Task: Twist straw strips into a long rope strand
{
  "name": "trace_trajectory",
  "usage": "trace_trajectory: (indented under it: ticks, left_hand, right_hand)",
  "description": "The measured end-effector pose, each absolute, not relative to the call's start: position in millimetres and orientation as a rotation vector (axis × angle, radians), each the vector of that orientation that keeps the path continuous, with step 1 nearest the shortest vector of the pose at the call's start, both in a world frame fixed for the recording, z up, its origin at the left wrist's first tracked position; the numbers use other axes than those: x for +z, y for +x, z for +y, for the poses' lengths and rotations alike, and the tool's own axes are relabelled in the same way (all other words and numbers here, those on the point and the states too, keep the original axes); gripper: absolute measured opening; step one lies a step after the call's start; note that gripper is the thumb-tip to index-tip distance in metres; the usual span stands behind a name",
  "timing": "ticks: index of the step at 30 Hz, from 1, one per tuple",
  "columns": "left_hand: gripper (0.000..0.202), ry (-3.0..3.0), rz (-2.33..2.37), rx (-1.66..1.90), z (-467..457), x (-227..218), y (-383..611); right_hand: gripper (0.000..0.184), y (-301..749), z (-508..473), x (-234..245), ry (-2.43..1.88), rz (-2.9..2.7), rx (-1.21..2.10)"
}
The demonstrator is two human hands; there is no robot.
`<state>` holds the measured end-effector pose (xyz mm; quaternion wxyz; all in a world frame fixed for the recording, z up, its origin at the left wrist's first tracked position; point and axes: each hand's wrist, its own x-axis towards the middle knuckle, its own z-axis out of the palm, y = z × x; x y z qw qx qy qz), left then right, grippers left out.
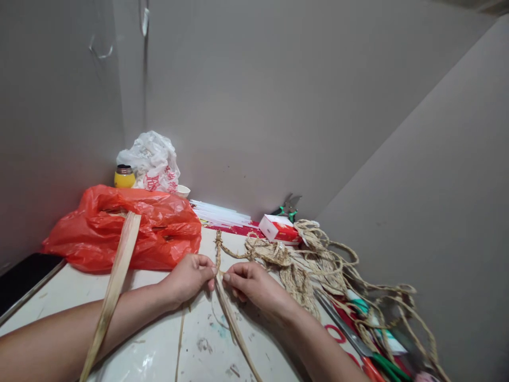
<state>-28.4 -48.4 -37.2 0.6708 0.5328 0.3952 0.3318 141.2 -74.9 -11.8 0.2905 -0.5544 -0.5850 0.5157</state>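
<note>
A thin twisted plant-fibre rope (218, 249) runs down the middle of the white table. Its lower end parts into loose flat fibre strands (233, 321) that trail towards me. My left hand (194, 277) is closed, thumb and forefinger pinching the rope where twist meets loose strands. Close beside it, my right hand (249, 282) is also closed, pinching a strand at the same spot. The fingertips of both hands nearly meet. A wide dried leaf strip (119, 265) reaches from the red plastic bag (170, 204) and passes over my left forearm.
Coiled fibre rope (300, 284) spreads across the right side. Long-bladed scissors (345, 323) lie near it. At the back are white sticks (220, 213), a red-and-white box (278, 229), green-handled pruners (289, 207), a white plastic bag (153, 159) and a yellow jar (124, 178). Walls stand close behind.
</note>
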Motion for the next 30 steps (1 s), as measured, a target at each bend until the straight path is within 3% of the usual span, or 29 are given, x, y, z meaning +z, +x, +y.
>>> trace_trajectory:
  ticks: [7, 10, 13, 18, 21, 25, 30]
  left_hand:
    - [0.019, 1.260, 0.845, 0.843, -51.1, -44.3, -21.3]
    - [0.015, 1.212, 0.848, 0.866, -52.0, -46.0, -20.4]
    - [0.013, 1.210, 0.901, 0.908, -52.0, -47.1, -19.7]
    - [0.017, 1.120, 0.913, 0.933, -54.2, -43.8, -18.4]
    - [0.021, 1.051, 0.912, 0.903, -57.3, -39.4, -18.4]
    - [0.021, 0.980, 0.846, 0.862, -58.4, -34.7, -20.0]
    - [0.027, 0.968, 0.816, 0.795, -53.6, -30.9, -23.7]
  right_hand:
    - [0.031, 120.2, -81.5, -3.8, -1.470, -1.411, 1.631]
    - [0.033, 104.1, -89.9, -5.2, -1.599, -1.383, 1.538]
    - [0.034, 95.8, -98.5, -12.4, -1.780, -1.520, 1.220]
    - [0.028, 90.6, -107.9, -19.4, -1.852, -2.085, 0.343]
    - [0.027, 84.9, -113.7, -19.4, -1.881, -2.306, 0.077]
    - [0.024, 92.2, -120.4, -10.2, -1.697, -2.365, 0.193]
    - [0.035, 123.9, -102.4, 11.2, -1.557, -1.763, 0.485]
